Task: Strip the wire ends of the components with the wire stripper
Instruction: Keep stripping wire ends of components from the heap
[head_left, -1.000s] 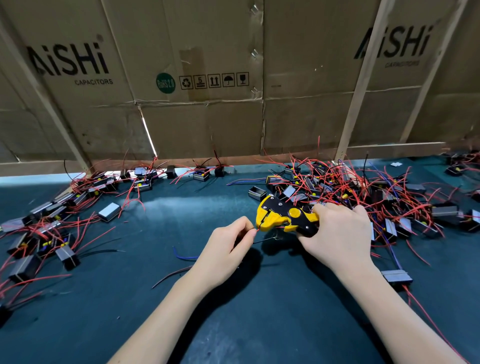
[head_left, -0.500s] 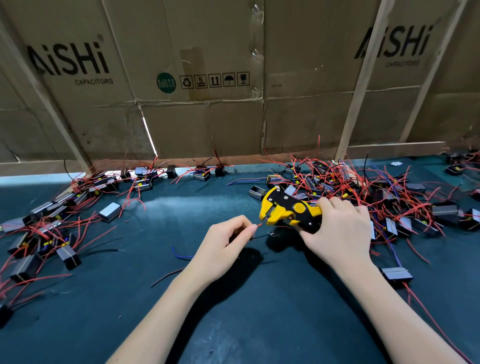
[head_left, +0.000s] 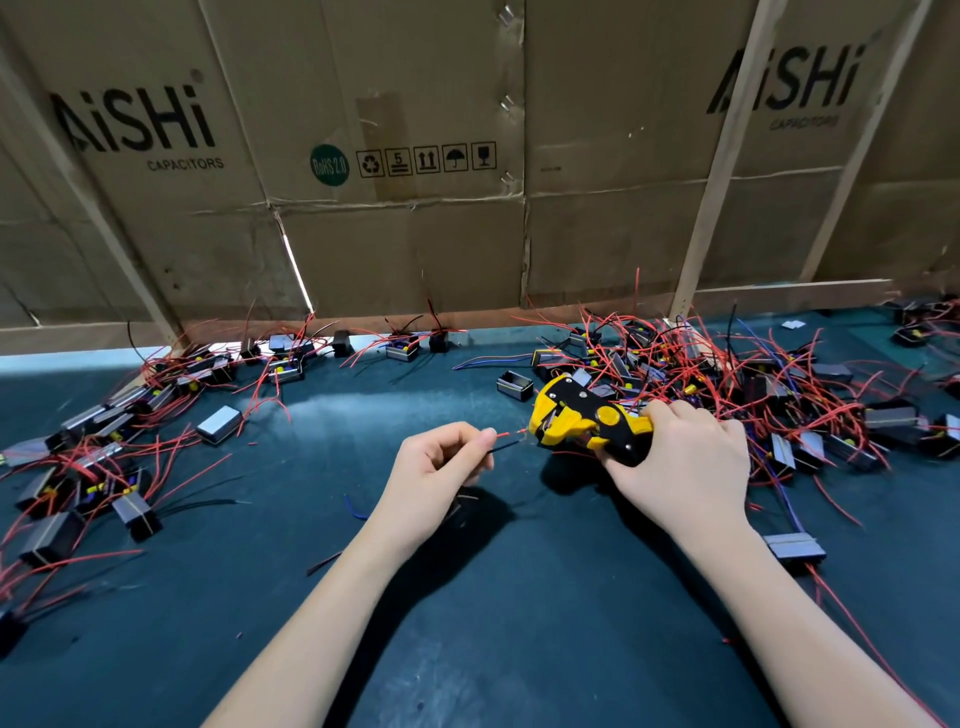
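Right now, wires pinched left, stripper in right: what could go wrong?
1. The left hand pinches a red wire and a black wire together; only the red tip seems to reach the wire stripper, so the black one may go unstripped.
2. Left fingertips sit near the stripper's mouth, so there's a possible nip.
3. The right hand backs onto the tangled pile; loose leads could snag.

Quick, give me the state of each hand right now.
Left hand: closed, pinching the red and black wire ends at its fingertips.
Right hand: closed, gripping the yellow and black wire stripper.
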